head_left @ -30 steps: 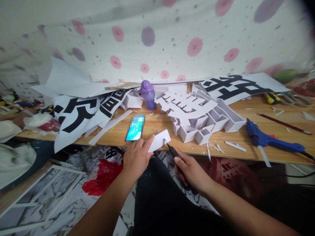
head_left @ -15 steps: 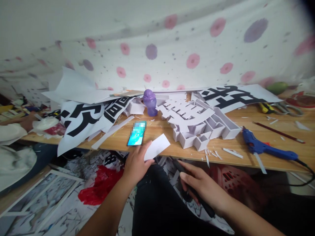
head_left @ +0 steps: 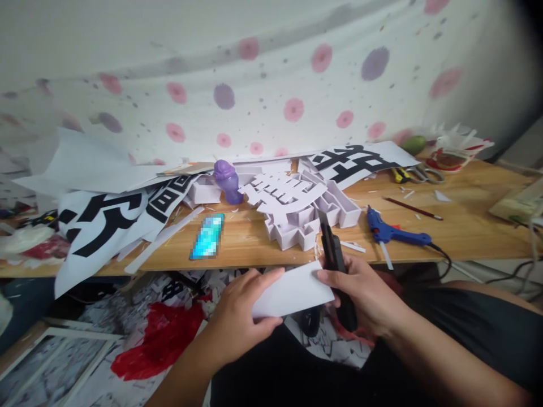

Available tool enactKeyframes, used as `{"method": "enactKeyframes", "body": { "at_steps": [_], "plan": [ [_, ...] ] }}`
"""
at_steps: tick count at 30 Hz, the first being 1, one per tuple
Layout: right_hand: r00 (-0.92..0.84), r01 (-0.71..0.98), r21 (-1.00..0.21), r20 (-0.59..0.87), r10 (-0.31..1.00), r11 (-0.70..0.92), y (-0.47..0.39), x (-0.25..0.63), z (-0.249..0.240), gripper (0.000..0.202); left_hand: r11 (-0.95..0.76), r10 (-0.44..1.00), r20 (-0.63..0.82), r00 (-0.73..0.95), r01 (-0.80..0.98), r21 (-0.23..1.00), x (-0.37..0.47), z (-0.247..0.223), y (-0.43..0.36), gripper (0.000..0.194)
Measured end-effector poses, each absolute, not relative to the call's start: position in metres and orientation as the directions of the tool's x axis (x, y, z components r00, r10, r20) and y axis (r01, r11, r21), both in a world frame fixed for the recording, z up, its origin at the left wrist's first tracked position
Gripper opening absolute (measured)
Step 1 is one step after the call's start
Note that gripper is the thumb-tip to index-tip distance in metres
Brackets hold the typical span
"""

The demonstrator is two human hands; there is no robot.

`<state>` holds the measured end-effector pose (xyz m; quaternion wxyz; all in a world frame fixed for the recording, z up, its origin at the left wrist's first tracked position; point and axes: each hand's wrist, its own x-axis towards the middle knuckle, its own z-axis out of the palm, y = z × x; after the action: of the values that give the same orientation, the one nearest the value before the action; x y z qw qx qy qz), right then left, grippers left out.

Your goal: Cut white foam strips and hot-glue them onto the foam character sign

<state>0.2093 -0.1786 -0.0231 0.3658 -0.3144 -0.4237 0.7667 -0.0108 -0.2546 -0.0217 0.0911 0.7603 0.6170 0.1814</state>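
My left hand [head_left: 244,314] pinches a small white rectangular piece of card [head_left: 292,291] above my lap, in front of the table edge. My right hand [head_left: 360,291] is wrapped round a black utility knife [head_left: 337,260], its blade end pointing up and away from me. The right thumb lies at the card's right end; whether it presses on it I cannot tell. Beyond the hands, a white built-up character [head_left: 292,203] with box-like walls rests on the table. A phone [head_left: 207,236] with a lit, blurred screen lies to its left.
On the wooden table [head_left: 466,237] are a blue glue gun [head_left: 396,232], a dark red pencil [head_left: 413,208], scissors [head_left: 426,174], a purple bottle [head_left: 229,183] and printed character sheets [head_left: 106,220]. Below sit a red plastic bag [head_left: 159,339] and many paper scraps.
My view has swung to the right. The right hand has raised the knife from below the table edge, bringing it beside the card. My left hand still holds the card, now closer to the knife.
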Motion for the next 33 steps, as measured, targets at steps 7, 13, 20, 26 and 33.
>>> {"method": "enactKeyframes", "body": {
  "at_steps": [7,13,20,26,33],
  "plan": [
    [-0.565,-0.460,-0.719,-0.215,0.797,-0.521,-0.183,0.243,-0.032,0.033,-0.264,0.964,0.112,0.243,0.800,0.539,0.025,-0.025,-0.244,0.073],
    [-0.611,-0.559,-0.631,-0.125,0.782,-0.538,-0.185,0.261,-0.035,0.032,-0.349,0.935,0.213,0.286,0.613,0.709,0.057,-0.039,-0.235,0.073],
    [-0.265,-0.632,-0.722,-0.140,0.954,-0.281,-0.177,0.272,-0.031,0.043,-0.235,0.959,0.282,-0.011,0.523,0.820,0.088,-0.068,-0.225,0.056],
    [0.217,0.435,-0.900,0.097,0.971,-0.007,-0.102,0.368,-0.002,0.034,-0.266,0.914,0.404,-0.034,0.701,0.662,0.087,-0.070,-0.218,0.052],
    [0.254,0.790,-0.579,0.010,0.967,-0.202,-0.019,0.441,-0.017,0.017,-0.324,0.802,0.594,0.066,0.883,0.339,0.062,-0.070,-0.223,0.057]
  ]
}}
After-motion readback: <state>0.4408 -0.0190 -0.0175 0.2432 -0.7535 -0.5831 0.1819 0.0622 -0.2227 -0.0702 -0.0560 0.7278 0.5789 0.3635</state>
